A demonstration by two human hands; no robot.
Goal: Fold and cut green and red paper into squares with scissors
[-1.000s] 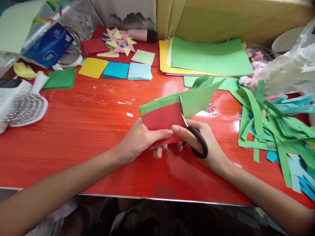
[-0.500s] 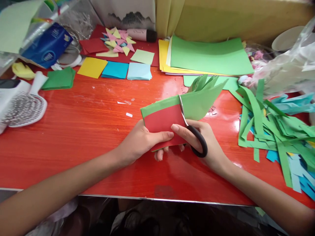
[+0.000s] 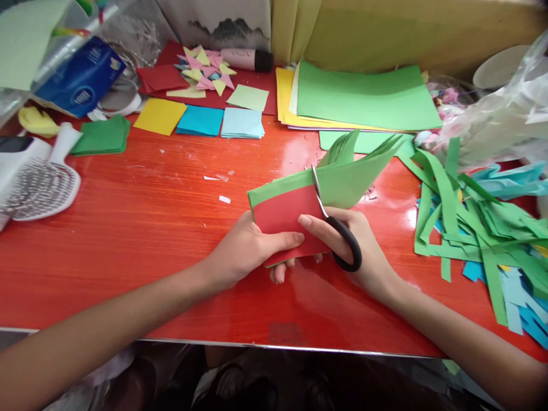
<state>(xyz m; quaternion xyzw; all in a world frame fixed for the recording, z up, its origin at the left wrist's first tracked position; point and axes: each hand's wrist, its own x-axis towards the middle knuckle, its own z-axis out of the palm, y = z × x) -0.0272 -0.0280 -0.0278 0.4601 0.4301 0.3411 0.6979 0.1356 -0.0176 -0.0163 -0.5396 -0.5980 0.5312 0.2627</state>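
My left hand (image 3: 246, 248) pinches a stack of green paper (image 3: 346, 177) with a red paper square (image 3: 285, 214) laid on top, thumb pressed on the red. In my right hand (image 3: 363, 245) are black-handled scissors (image 3: 338, 234), fingers through the loops. The blades stand along the red square's right edge, cutting into the green stack. To the right of the blades the green sheets fan upward. Both hands hover just over the red table (image 3: 149, 228).
Green and blue paper strips (image 3: 475, 222) pile at the right. Large green and yellow sheets (image 3: 363, 97) lie at the back. Small coloured squares (image 3: 201, 120), folded paper stars (image 3: 205, 71), a blue packet (image 3: 79, 77) and a white hairbrush (image 3: 40, 185) sit at the left.
The scissors have worked further up through the green stack. The cut green sheets to the right have lifted and fanned higher. My left hand has kept its grip.
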